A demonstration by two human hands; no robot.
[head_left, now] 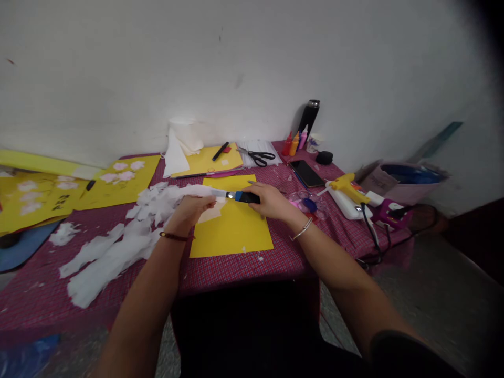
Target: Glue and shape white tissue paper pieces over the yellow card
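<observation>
My right hand (271, 200) is closed round the black and blue handle of a tool (248, 197). The tool has a silver collar and a pale flat end pointing left; its exact kind is unclear. Pinched at the fingertips, my left hand (195, 210) is at a strip of thin white paper (199, 189) by the tool's pale end. Beneath both hands lies a yellow sheet (236, 233) with a small pale piece of paper (210, 212) on it. Left of my left hand is a heap of torn white paper (151, 205), with longer crumpled strips (106, 262) nearer me.
Black scissors (258, 156), a dark marker (220, 151) and a phone (306, 173) lie behind. Paint bottles (294, 144) and a black flask (309, 115) stand by the wall. A yellow glue gun (346, 186) with a cord is at right. Decorated yellow sheets (122, 181) lie left.
</observation>
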